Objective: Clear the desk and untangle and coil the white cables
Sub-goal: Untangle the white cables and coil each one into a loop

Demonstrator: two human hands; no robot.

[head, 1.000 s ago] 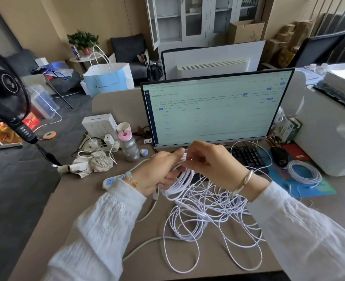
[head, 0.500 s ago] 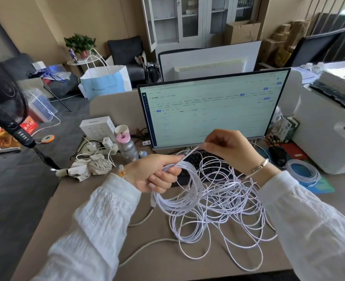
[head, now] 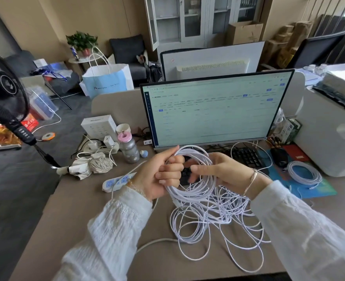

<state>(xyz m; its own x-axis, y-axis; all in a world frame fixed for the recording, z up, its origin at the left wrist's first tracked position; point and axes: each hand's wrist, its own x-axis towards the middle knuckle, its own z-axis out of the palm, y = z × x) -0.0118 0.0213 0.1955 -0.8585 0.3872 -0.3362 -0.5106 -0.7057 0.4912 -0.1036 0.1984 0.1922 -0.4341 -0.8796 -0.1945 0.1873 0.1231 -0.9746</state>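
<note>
Coiling: the left hand (head: pixel 159 175) grips a bundle of white loops, the coil (head: pixel 189 191), fingers curled round its left side, held above the desk (head: pixel 86 220) in front of the monitor (head: pixel 214 110).
Right hand: the right hand (head: pixel 218 171) is at the coil's right side, palm toward it, thumb stretched left; its fingers are blurred, so whether they pinch a strand I cannot tell.
Change: half a second ago the right hand was lifted far and right, drawing a strand taut away from the left hand; now it has come back to the bundle, and the coil looks rounder and fuller.
Meaning: one more turn seems to have been laid on; the coiling is progressing loop by loop.
Loose cable: the tangle (head: pixel 218 226) lies on the near desk under the hands, trailing up into the coil, with wide loops spilling toward the near edge.
Finished coil: a second white coil (head: pixel 303 173) rests on the blue mat (head: pixel 317 189) at right, well apart.
Remaining: much cable is not yet wound; the power strip (head: pixel 116 180) and the clutter at left are untouched.
</note>
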